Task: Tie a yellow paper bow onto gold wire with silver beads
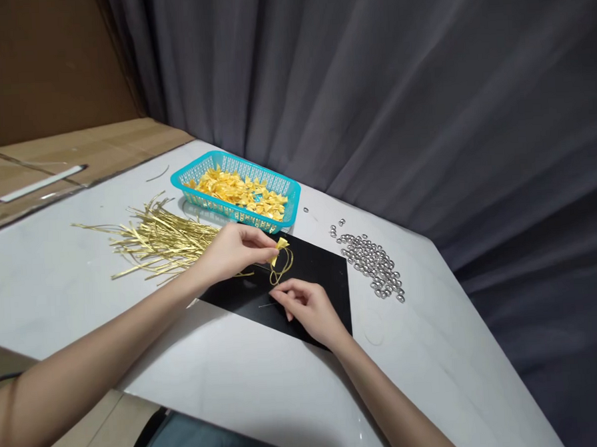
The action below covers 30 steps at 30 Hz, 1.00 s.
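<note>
Pinched in the fingertips of my left hand [235, 253] is a small yellow ribbon bow [282, 243]. A thin gold cord [291, 258] loops down from the bow over the black mat [320, 262]. My right hand [307, 306] is closed in a pinch just below the loop; whatever its fingertips hold is too small to make out. A thin needle-like line [267, 306] shows on the mat beside those fingers. Beneath and behind my left wrist lies a spread bundle of gold cords [164, 237], partly hidden by the hand.
Behind my hands stands a turquoise basket [176, 178] with many yellow bows [231, 187]. Silver beads [373, 259] lie scattered on the white table [435, 350] at right. Cardboard [25, 171] with a white stick-like object [41, 184] is at left; a grey curtain [371, 79] hangs behind.
</note>
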Each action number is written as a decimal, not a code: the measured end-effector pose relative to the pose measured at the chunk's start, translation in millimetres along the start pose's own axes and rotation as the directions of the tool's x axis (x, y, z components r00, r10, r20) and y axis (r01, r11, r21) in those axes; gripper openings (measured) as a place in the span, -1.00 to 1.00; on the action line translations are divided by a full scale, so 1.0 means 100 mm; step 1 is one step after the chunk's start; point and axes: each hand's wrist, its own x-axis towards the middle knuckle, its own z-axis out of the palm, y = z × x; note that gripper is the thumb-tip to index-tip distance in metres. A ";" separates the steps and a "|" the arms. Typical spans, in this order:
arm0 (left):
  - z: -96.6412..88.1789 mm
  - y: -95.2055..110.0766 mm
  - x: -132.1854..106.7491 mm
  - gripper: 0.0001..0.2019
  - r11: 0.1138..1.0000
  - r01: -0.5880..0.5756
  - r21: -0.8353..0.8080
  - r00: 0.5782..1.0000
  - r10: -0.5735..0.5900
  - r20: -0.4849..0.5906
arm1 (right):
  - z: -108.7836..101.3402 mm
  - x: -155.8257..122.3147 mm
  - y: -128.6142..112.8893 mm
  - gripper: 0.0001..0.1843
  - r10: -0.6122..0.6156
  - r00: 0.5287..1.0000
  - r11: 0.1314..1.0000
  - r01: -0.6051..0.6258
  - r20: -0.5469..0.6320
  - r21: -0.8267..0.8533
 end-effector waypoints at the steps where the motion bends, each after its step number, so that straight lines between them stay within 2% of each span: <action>1: -0.01 -0.01 0.00 -0.85 1.000 -0.002 0.004 1.000 0.002 -0.004 | -0.07 -0.04 0.02 -0.64 0.010 1.000 1.000 -0.010 -0.016 -0.005; 4: -0.02 -0.03 0.02 -0.84 0.999 -0.020 0.027 1.000 0.020 -0.010 | -0.36 -0.20 0.06 -0.64 0.046 0.994 0.998 -0.050 -0.101 -0.034; 9: -0.02 -0.05 0.02 -0.87 0.999 -0.020 0.033 1.000 0.020 -0.012 | -0.84 -0.49 0.11 -0.66 0.062 0.956 0.992 -0.090 -0.285 -0.087; 14: -0.01 -0.05 0.01 -0.88 1.000 -0.019 0.024 1.000 0.020 -0.008 | -1.16 -0.71 0.19 -0.65 -0.057 0.949 0.945 -0.048 -0.309 -0.323; 17: 0.00 -0.04 0.00 -0.89 0.999 -0.023 0.023 1.000 0.024 -0.006 | -1.20 -0.79 0.18 -0.67 -0.088 0.955 0.931 -0.021 -0.282 -0.363; 24: 0.01 -0.02 0.01 -0.88 1.000 -0.016 0.013 1.000 0.016 -0.015 | -1.11 -0.81 0.07 -0.67 -0.130 0.957 0.918 0.017 -0.260 -0.396; 30: 0.01 0.01 -0.02 -0.91 1.000 -0.025 0.015 0.999 0.026 -0.043 | -1.30 -0.81 0.18 -0.69 -0.136 0.931 0.918 -0.011 -0.340 -0.396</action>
